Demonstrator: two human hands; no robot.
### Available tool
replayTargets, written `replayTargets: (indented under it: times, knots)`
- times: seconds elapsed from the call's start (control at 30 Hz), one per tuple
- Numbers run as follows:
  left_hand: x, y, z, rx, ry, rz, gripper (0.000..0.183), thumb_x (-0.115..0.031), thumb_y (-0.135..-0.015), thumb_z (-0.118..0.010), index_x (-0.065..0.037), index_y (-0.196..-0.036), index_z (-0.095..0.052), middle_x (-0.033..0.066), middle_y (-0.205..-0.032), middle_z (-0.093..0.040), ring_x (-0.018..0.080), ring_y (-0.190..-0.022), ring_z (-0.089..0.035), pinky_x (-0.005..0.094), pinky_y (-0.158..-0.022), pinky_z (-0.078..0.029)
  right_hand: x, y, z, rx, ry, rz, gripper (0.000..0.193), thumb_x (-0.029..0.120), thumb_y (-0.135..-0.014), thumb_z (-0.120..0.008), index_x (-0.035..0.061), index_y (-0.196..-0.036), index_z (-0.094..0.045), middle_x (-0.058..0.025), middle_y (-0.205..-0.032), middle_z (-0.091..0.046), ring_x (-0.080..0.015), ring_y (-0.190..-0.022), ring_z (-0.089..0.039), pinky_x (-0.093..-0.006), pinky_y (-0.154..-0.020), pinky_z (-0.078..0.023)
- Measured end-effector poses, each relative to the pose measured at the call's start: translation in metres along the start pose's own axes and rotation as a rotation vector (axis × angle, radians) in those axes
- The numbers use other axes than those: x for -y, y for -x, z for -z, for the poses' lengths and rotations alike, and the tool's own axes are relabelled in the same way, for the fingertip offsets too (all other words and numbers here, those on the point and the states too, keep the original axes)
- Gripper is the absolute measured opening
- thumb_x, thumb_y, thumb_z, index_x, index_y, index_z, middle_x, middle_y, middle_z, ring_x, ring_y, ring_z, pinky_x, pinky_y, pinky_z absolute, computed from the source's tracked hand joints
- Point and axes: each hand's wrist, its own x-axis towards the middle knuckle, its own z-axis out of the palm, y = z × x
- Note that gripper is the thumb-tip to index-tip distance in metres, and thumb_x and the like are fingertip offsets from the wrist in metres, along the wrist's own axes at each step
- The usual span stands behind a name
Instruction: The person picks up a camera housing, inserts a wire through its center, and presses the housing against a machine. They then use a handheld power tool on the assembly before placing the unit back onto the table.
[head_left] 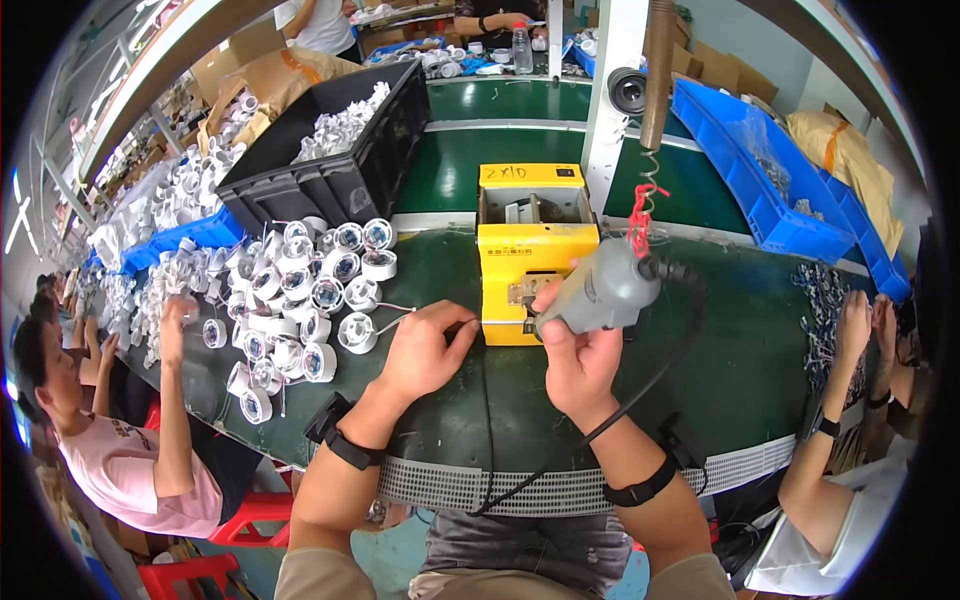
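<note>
My right hand is wrapped around a grey electric screwdriver, which hangs from a coiled spring and is tied with red cord. The screwdriver's front end is at the metal fitting on the face of a yellow screw feeder. My left hand rests on the green table just left of the feeder, its fingers curled together; anything inside them is hidden. Left of that hand lies a pile of round white housings with boards and wires showing inside some.
A black crate of small white parts stands behind the pile. Blue bins are at the back right, near a heap of wired parts. Co-workers sit on both sides. A black cable loops from the screwdriver over my right forearm.
</note>
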Motion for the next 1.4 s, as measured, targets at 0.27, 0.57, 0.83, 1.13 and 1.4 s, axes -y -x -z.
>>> replayTargets:
  times: [0.27, 0.57, 0.83, 1.13, 1.4]
  knots:
    - [0.003, 0.001, -0.002, 0.003, 0.004, -0.007, 0.009, -0.007, -0.081, -0.065, 0.001, -0.087, -0.066, 0.0148, -0.081, -0.065, 0.0313, -0.073, -0.064, 0.0354, -0.065, -0.050, 0.004, -0.004, 0.004, 0.041, -0.009, -0.042, 0.056, 0.028, -0.093, -0.061, -0.0027, -0.131, -0.034, -0.0076, -0.100, -0.058, -0.0136, -0.093, -0.053, -0.0298, -0.088, -0.041]
    - [0.001, 0.001, 0.000, 0.009, 0.008, -0.013, 0.009, -0.008, -0.083, -0.062, -0.001, -0.086, -0.066, 0.0139, -0.082, -0.064, 0.0307, -0.072, -0.063, 0.0368, -0.064, -0.050, 0.005, -0.010, 0.005, 0.004, 0.037, -0.018, 0.043, 0.012, -0.088, -0.066, -0.0020, -0.121, -0.042, -0.0060, -0.098, -0.060, -0.0096, -0.089, -0.058, -0.0247, -0.079, -0.048]
    - [-0.002, -0.001, 0.000, 0.006, -0.001, -0.011, 0.010, -0.008, -0.083, -0.064, 0.000, -0.088, -0.066, 0.0140, -0.082, -0.065, 0.0296, -0.072, -0.064, 0.0346, -0.063, -0.050, 0.001, -0.016, 0.014, 0.007, 0.180, -0.034, 0.049, 0.014, -0.085, -0.069, -0.0002, -0.124, -0.042, -0.0028, -0.093, -0.059, -0.0079, -0.078, -0.055, -0.0214, -0.070, -0.046]
    - [-0.003, 0.004, 0.003, -0.234, 0.116, -0.173, 0.006, -0.001, -0.080, -0.063, 0.000, -0.086, -0.065, 0.0134, -0.084, -0.066, 0.0297, -0.075, -0.066, 0.0338, -0.067, -0.052, 0.005, -0.056, 0.117, -0.420, 0.681, 0.057, 0.029, 0.026, -0.096, -0.056, -0.0001, -0.106, -0.060, -0.0051, -0.095, -0.060, -0.0138, -0.091, -0.054, -0.0278, -0.085, -0.042]
    - [-0.017, 0.007, -0.002, -0.276, 0.136, -0.315, 0.005, 0.000, -0.080, -0.064, -0.002, -0.084, -0.063, 0.0112, -0.082, -0.066, 0.0274, -0.070, -0.066, 0.0327, -0.061, -0.052, -0.033, -0.002, 0.369, -0.251, 1.719, -0.333, 0.063, 0.043, -0.080, -0.069, 0.0113, -0.131, -0.049, -0.0192, -0.119, -0.057, -0.0428, -0.109, -0.053, -0.0503, -0.093, -0.043]
